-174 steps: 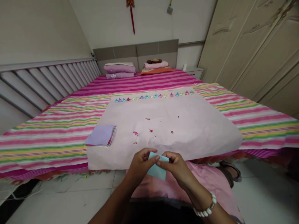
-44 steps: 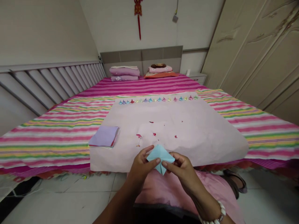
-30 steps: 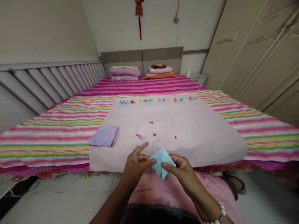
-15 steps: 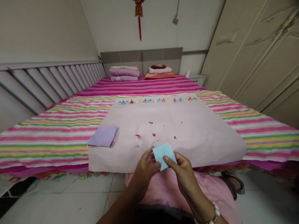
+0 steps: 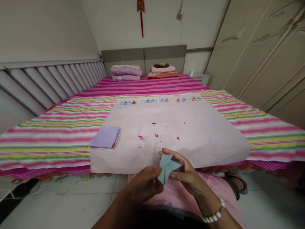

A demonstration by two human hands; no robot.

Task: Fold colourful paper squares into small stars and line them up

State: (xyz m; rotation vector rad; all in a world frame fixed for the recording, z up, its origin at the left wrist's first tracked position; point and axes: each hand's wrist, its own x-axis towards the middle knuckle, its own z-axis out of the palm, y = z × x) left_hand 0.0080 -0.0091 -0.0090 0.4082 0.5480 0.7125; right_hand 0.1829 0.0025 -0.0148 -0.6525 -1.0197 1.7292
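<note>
A light blue sheet of origami paper (image 5: 168, 168), partly folded with a crease down its middle and pointed corners, is held up just over the front edge of the white sheet (image 5: 186, 143). My left hand (image 5: 148, 180) pinches its lower left side between thumb and fingers. Around its right side curls my right hand (image 5: 183, 171), thumb at the lower right and fingers behind the top edge. A bead bracelet (image 5: 215, 214) circles my right wrist. Parts of the paper's back are hidden by my fingers.
Left on the white sheet lies a stack of coloured square paper (image 5: 105, 138). Along its far edge runs a row of small folded paper pieces (image 5: 147, 100). Torn red scraps (image 5: 140, 137) are scattered mid-sheet. A striped bedspread (image 5: 262, 124) lies beneath; folded bedding (image 5: 126, 71) sits by the headboard.
The blue paper has been turned and now shows a creased, pointed face. My left hand has closed onto its lower left, and my right fingers have moved up behind it.
</note>
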